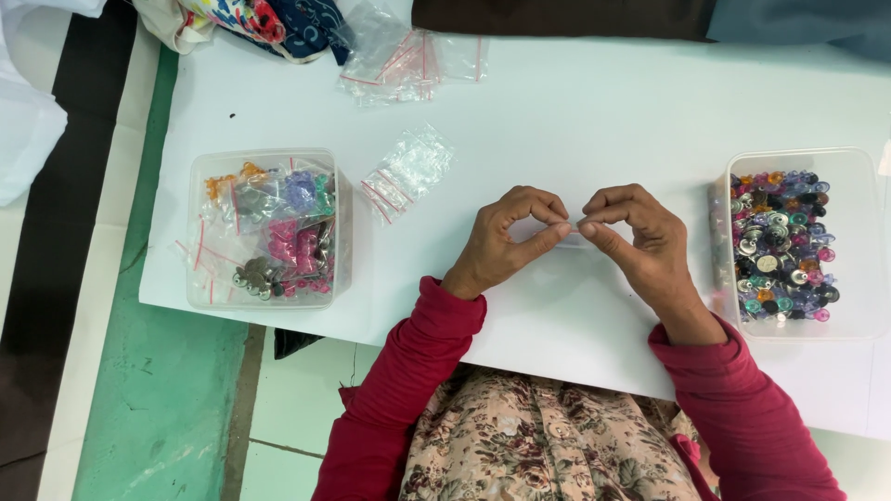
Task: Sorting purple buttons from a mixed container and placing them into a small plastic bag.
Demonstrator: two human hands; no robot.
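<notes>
Near the white surface's (594, 121) front edge, left hand (506, 243) and right hand (640, 243) pinched a small, clear, flimsy-looking plastic zip bag (574, 234) by its top corners.

Open white table (594, 121) ahead; tubs (264, 227) (798, 246) flank sides; bag piles (408, 172), perhaps loose, far-left.

Bead tub (863, 186) right, bag tub (200, 167) left, on table (575, 111).

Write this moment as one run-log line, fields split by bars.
left hand pinches small clear bag | right hand pinches same bag | left tub holds filled bags | right tub holds loose beads
</notes>
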